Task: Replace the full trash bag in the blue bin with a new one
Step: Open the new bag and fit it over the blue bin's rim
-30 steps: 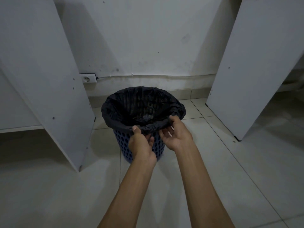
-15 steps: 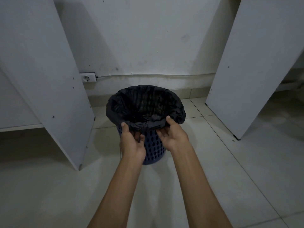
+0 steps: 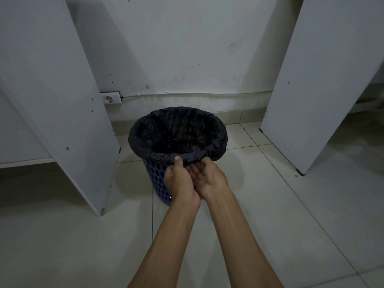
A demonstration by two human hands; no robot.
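I see the blue bin point(image 3: 158, 179) on the floor at frame centre, its black trash bag point(image 3: 176, 134) folded over the rim, my left hand point(image 3: 180, 179) pinching that near hem, right hand point(image 3: 209, 177) cupped open beside it, probably to tidy the overhang.

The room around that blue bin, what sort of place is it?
Probably a plain indoor utility or storage corner: pale floor tiles, a wall socket low on a scuffed white wall, and white cabinet panels either side of the blue bin.
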